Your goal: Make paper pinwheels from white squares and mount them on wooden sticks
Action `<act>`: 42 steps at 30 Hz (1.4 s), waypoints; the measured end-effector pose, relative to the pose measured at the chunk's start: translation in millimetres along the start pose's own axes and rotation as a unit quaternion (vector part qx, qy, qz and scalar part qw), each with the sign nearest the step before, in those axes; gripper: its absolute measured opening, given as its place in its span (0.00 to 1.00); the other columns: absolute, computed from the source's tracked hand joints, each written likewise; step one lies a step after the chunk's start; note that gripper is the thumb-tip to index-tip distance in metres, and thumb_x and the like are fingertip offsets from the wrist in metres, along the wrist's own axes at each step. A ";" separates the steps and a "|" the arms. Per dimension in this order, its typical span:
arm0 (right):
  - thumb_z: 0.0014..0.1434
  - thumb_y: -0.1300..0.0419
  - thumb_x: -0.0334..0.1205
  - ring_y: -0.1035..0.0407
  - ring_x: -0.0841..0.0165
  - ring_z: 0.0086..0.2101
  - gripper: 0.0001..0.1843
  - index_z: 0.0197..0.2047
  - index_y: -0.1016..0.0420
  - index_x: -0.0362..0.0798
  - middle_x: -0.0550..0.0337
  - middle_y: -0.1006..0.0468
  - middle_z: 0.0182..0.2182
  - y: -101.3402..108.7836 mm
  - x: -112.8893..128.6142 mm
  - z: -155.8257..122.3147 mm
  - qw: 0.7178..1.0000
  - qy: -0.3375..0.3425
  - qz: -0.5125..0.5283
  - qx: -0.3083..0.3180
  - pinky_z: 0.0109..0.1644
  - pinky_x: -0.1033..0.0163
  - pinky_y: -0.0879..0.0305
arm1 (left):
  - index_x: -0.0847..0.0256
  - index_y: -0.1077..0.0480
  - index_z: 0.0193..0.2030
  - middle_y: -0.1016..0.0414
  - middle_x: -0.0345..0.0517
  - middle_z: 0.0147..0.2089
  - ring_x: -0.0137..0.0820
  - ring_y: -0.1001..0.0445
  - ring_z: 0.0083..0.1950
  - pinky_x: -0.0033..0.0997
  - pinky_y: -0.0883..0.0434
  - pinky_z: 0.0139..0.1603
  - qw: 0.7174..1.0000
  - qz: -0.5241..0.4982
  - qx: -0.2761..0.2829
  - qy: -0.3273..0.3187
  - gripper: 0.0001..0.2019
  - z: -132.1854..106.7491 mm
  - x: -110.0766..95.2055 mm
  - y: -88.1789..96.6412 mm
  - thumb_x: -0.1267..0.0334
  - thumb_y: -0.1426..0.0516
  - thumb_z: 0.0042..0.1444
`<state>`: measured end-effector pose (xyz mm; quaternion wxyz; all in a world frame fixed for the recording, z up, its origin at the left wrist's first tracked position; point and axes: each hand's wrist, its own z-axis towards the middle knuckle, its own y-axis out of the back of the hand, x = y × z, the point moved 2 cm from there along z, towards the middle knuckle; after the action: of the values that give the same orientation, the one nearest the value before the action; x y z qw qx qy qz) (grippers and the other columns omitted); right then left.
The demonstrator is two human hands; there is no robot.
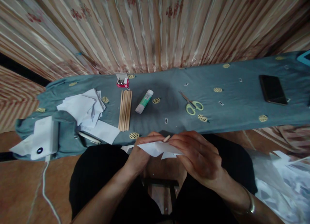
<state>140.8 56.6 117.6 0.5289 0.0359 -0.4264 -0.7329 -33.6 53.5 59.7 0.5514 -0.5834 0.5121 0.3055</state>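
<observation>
Striped, pleated curtains (145,33) hang beyond a long table (232,111) covered in grey-green, pineapple-print fabric, where a glue stick (144,101) lies on its side. Nearer the person than the glue stick, the right hand (201,154) bends its fingers over one end of a creased white paper (157,148) while the left hand (140,154) holds the other, its fingers partly hidden behind the sheet. Well left of the glue stick sit a heap of paper pieces (82,106) and, farther out, a white device (45,136); well to its right, a dark phone (273,90). Wooden sticks (125,111) lie side by side just left of the glue stick, green-handled scissors (191,104) to its right. Beyond it, leftward, rests a small red box (123,82) of metal pieces. Smallest is a wooden stick's tip (167,138), showing between the hands, nearer the person than the glue stick.
</observation>
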 end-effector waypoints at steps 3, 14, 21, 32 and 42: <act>0.59 0.42 0.23 0.24 0.62 0.40 0.13 0.48 0.27 0.38 0.47 0.17 0.38 0.1 0.1 -1.5 1.000 -0.005 -0.003 0.005 0.45 0.57 0.25 | 0.57 0.18 0.34 0.25 0.44 0.35 0.28 0.30 0.35 0.24 0.35 0.35 1.000 0.006 0.000 -0.007 0.05 -0.1 0.6 1.2 0.60 0.34 0.52; 0.60 0.42 0.26 0.23 0.64 0.41 0.16 0.51 0.28 0.45 0.52 0.17 0.39 -0.2 -1.3 -3.3 1.000 -0.023 0.010 0.008 0.45 0.58 0.24 | 0.54 0.17 0.33 0.23 0.45 0.35 0.28 0.29 0.34 0.25 0.34 0.36 0.999 0.030 -0.017 -0.005 0.04 -0.2 0.4 1.3 0.65 0.35 0.51; 0.60 0.41 0.25 0.24 0.66 0.40 0.14 0.49 0.27 0.44 0.53 0.18 0.39 -2.4 -3.7 -4.1 0.995 -0.068 0.078 0.011 0.45 0.60 0.26 | 0.54 0.17 0.34 0.23 0.46 0.34 0.29 0.28 0.33 0.25 0.33 0.34 0.998 0.053 -0.017 -0.021 0.05 0.0 -6.8 0.2 0.62 0.35 0.50; 0.61 0.39 0.41 0.25 0.69 0.30 0.08 0.39 0.22 0.46 0.61 0.19 0.30 -30.4 -33.6 -9.3 0.896 -0.343 0.279 0.044 0.33 0.67 0.30 | 0.62 0.22 0.22 0.29 0.41 0.27 0.27 0.33 0.30 0.24 0.36 0.31 0.994 0.044 -0.097 0.023 0.09 2.9 12.8 2.2 0.59 0.33 0.47; 0.46 0.32 0.55 0.29 0.66 0.29 0.22 0.33 0.21 0.43 0.58 0.21 0.26 -63.1 -66.0 -13.2 0.799 -0.451 0.383 0.105 0.35 0.63 0.33 | 0.63 0.23 0.23 0.31 0.37 0.20 0.26 0.35 0.25 0.25 0.38 0.29 0.982 -0.098 -0.146 0.074 0.11 10.0 42.6 0.7 0.59 0.30 0.38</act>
<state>129.4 106.9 41.1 0.5070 -0.4099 -0.6702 -0.3547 -19.8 52.1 18.2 0.4482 -0.7259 0.4418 0.2774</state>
